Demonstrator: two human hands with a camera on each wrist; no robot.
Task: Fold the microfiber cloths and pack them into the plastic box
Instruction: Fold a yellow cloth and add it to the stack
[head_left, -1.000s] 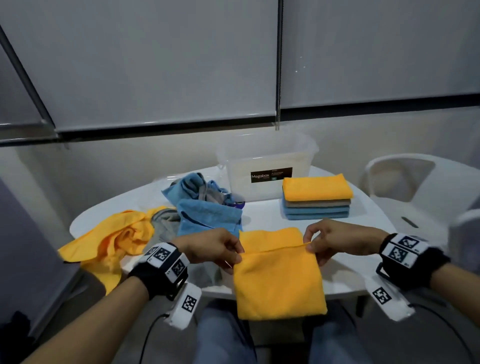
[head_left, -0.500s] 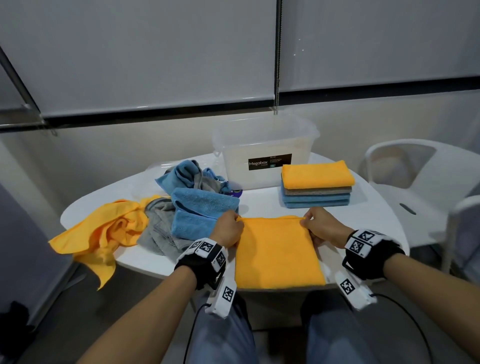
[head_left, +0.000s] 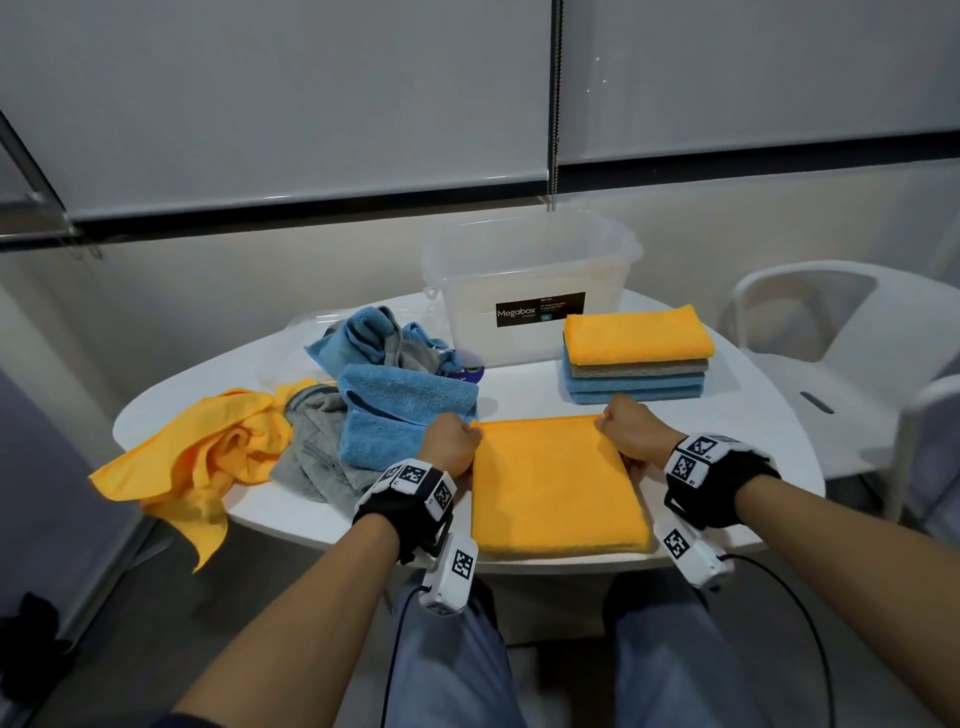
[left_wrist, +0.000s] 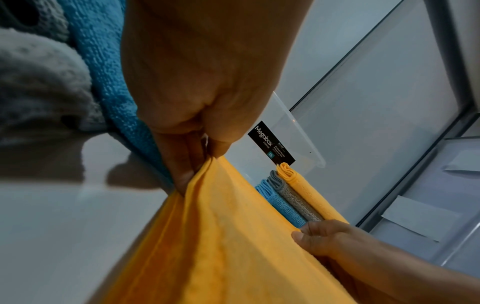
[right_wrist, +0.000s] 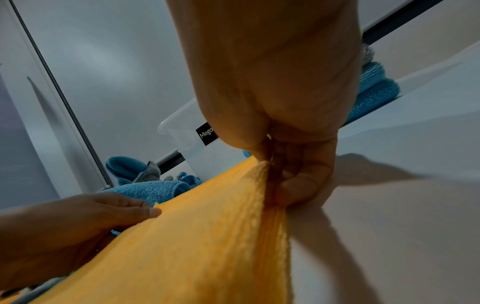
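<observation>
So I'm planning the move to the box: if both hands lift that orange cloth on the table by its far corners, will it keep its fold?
Probably not. The orange cloth looks soft: it puckers where the left hand and right hand pinch it. It would likely hang limp and light. The folded stack keeps shape only lying flat.
</observation>
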